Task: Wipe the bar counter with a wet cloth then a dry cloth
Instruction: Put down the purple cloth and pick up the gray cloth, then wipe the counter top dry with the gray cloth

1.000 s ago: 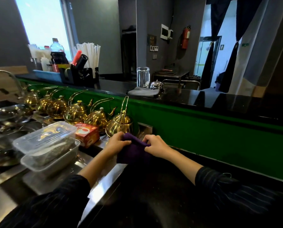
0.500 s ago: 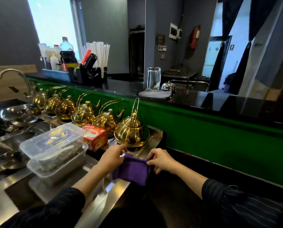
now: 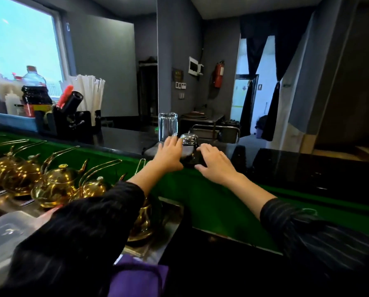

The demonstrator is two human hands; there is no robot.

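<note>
Both hands up at black counter (image 3: 308,168), palms down, fingers spread, grasping nothing. Left hand (image 3: 168,154) flat on grey cloth (image 3: 151,150). Right hand (image 3: 214,161) just right of it, hovering or resting on counter, cannot tell which. Chrome bell (image 3: 189,138) between hands, far side. Empty glass (image 3: 167,126) upright behind left hand. Purple cloth (image 3: 136,277) lying near, bottom edge, below left sleeve. Black caddy (image 3: 72,123) far left holds white straws (image 3: 89,91); blue tray (image 3: 14,123) holds bottles (image 3: 35,93). Gold teapots (image 3: 57,185) in row at left.
</note>
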